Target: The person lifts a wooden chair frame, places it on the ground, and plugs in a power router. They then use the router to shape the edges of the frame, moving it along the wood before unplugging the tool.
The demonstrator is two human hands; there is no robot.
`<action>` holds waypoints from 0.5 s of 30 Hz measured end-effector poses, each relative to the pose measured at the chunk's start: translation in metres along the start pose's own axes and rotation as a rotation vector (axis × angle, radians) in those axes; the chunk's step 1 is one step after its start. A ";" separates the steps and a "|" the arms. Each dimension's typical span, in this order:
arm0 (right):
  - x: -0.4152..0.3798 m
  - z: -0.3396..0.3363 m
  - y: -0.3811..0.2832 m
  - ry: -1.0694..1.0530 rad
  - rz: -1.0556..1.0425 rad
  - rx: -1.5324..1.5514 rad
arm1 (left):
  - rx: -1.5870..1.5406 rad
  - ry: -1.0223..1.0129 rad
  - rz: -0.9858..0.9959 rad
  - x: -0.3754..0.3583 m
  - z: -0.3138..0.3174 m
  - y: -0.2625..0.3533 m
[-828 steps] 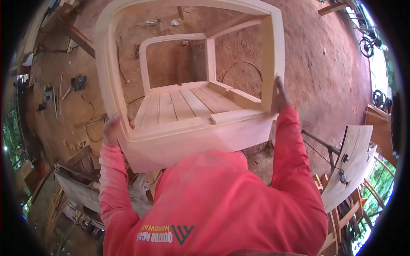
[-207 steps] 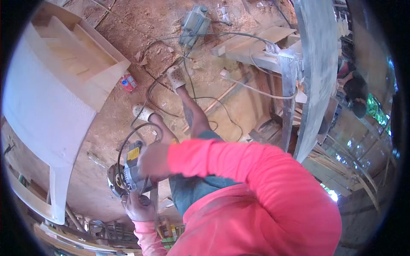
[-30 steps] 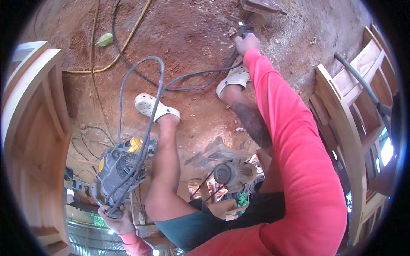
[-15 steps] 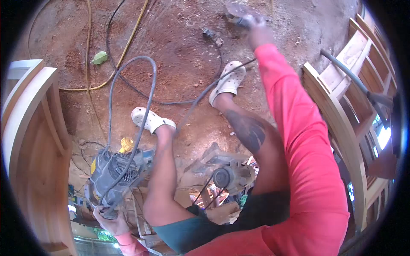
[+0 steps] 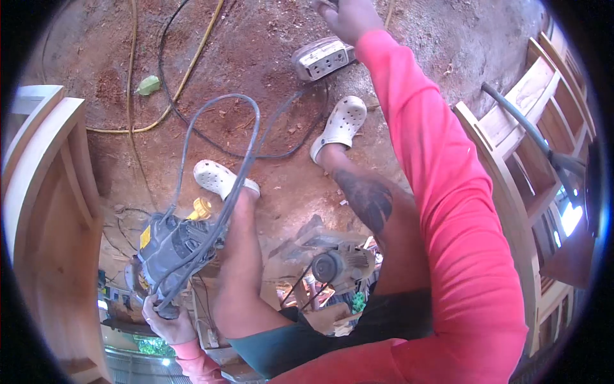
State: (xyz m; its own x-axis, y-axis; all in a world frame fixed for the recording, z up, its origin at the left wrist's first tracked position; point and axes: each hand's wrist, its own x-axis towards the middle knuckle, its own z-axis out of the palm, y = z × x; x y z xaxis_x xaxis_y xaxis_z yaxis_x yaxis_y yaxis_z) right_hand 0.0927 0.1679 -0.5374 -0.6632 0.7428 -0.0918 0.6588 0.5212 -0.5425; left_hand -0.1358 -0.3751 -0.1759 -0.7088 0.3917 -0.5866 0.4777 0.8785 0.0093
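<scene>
At the lower left, my left hand (image 5: 171,325) is closed around the dark end of a dusty power tool (image 5: 176,253), where grey cable loops lie. The tool has a yellow knob (image 5: 199,208) and stands beside my left leg. My right hand (image 5: 355,20) is at the top edge, its fingers curled and partly cut off by the frame; a small dark thing shows at them, too little to identify. Just below it a dusty white socket block (image 5: 323,59) sits on the ground, its outlets showing.
Curved wooden frames stand at the left (image 5: 57,217) and right (image 5: 511,185). A belt-driven motor (image 5: 339,265) is between my legs. Black and yellow cables (image 5: 192,70) cross the reddish dirt near a green leaf (image 5: 148,85) and my white clogs (image 5: 345,121).
My right hand has moved up and left. The socket block now shows clearly below it, where a cable plug lay on the dirt before. The grey cable loop has shifted right.
</scene>
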 end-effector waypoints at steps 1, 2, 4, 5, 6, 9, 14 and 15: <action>-0.005 -0.018 -0.012 -0.248 0.240 -0.186 | -0.059 0.037 0.021 0.005 -0.002 0.017; -0.022 -0.028 -0.010 -0.305 0.373 -0.150 | -0.100 0.066 -0.042 0.004 -0.003 0.026; -0.073 -0.040 0.024 -0.448 0.504 -0.103 | -0.185 0.129 -0.174 0.005 -0.005 0.039; -0.098 -0.043 0.041 -0.538 0.506 -0.085 | -0.177 0.138 -0.160 0.007 -0.007 0.043; -0.112 -0.050 0.042 -0.618 0.498 -0.099 | -0.167 0.147 -0.145 0.011 -0.008 0.045; -0.135 -0.048 0.030 -0.689 0.507 -0.066 | -0.191 0.074 -0.163 0.003 -0.015 0.013; -0.129 -0.012 0.018 -0.678 0.622 -0.097 | -0.245 0.048 -0.228 0.006 -0.032 0.004; -0.128 -0.008 0.020 -0.684 0.592 -0.085 | -0.259 0.063 -0.231 0.006 -0.035 0.001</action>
State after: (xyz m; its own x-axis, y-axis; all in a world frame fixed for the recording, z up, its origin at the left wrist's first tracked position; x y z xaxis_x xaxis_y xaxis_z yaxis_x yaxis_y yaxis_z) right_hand 0.1934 0.0864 -0.5297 -0.2564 0.5011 -0.8265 0.9649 0.1833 -0.1882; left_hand -0.1574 -0.3621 -0.1509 -0.8171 0.1839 -0.5464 0.1593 0.9829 0.0925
